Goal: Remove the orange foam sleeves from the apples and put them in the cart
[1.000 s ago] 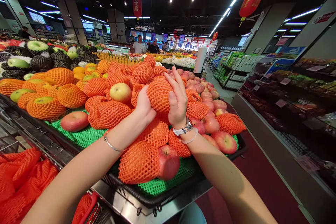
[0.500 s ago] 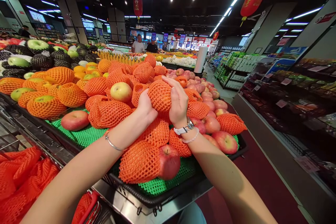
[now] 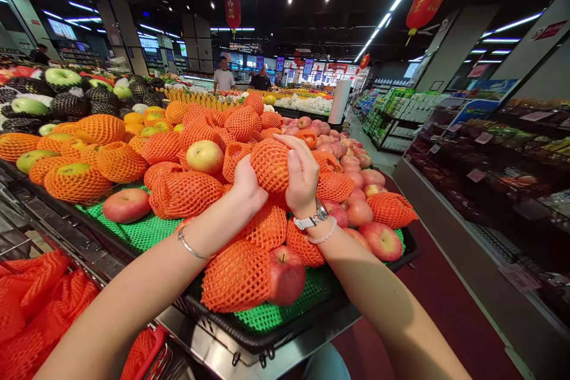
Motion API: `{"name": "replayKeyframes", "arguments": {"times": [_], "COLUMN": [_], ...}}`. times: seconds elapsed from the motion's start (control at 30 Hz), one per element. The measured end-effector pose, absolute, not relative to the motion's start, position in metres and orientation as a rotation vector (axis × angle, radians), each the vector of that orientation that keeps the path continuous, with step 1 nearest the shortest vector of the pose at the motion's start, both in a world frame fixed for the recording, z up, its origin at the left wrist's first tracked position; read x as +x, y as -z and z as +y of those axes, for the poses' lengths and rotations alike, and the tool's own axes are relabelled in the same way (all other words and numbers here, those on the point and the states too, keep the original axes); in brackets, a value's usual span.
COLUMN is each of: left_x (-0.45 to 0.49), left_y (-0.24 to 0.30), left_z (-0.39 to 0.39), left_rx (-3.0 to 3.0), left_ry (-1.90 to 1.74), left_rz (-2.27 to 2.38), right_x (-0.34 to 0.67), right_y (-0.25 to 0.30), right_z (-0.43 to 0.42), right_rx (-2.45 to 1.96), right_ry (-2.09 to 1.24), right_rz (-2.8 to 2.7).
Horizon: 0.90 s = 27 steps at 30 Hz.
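Between my two hands is an apple in an orange foam net (image 3: 269,165), on top of the apple pile. My left hand (image 3: 249,181) presses on its left side, with most of its fingers hidden behind the fruit. On the other side, my right hand (image 3: 303,175) curves around the net, fingers bent over its top right. Below my wrists lies another netted apple (image 3: 238,278), touching a bare red apple (image 3: 287,276). A yellowish apple (image 3: 205,157) sits left of my left hand among several netted apples.
The fruit lies in a black tray (image 3: 256,338) lined with green mesh (image 3: 262,316). Loose orange nets (image 3: 40,303) fill a spot at lower left, beside a red-handled basket (image 3: 154,350). Shelves (image 3: 490,148) run along the right; two people (image 3: 224,76) stand far back.
Both hands stay around the netted apple with hardly any movement. The whole view has shifted very slightly.
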<state>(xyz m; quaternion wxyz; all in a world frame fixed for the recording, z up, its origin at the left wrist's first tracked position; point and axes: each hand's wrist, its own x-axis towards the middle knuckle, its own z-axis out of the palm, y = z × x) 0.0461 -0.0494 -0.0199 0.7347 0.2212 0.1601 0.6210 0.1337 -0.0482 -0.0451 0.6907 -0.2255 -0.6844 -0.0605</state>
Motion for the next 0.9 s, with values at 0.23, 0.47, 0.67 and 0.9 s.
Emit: {"name": "replayKeyframes", "arguments": {"times": [0.23, 0.47, 0.67, 0.9], "left_x": [0.044, 0.044, 0.047, 0.047], "left_y": [0.012, 0.014, 0.020, 0.023], "left_z": [-0.055, -0.054, -0.047, -0.043], "left_rx": [0.387, 0.456, 0.385, 0.432], "left_ry": [-1.389, -1.375, -1.380, -1.398], "left_rz": [0.411, 0.393, 0.387, 0.363], "right_x": [0.133, 0.133, 0.133, 0.134], "right_y": [0.047, 0.045, 0.045, 0.045], "right_z": [-0.047, -0.049, -0.048, -0.047], "right_rx": [-0.509, -0.500, -0.588, -0.510], "right_ry": [0.115, 0.088, 0.060, 0.052], "right_rz": [-1.497, -1.499, -1.503, -1.588]}}
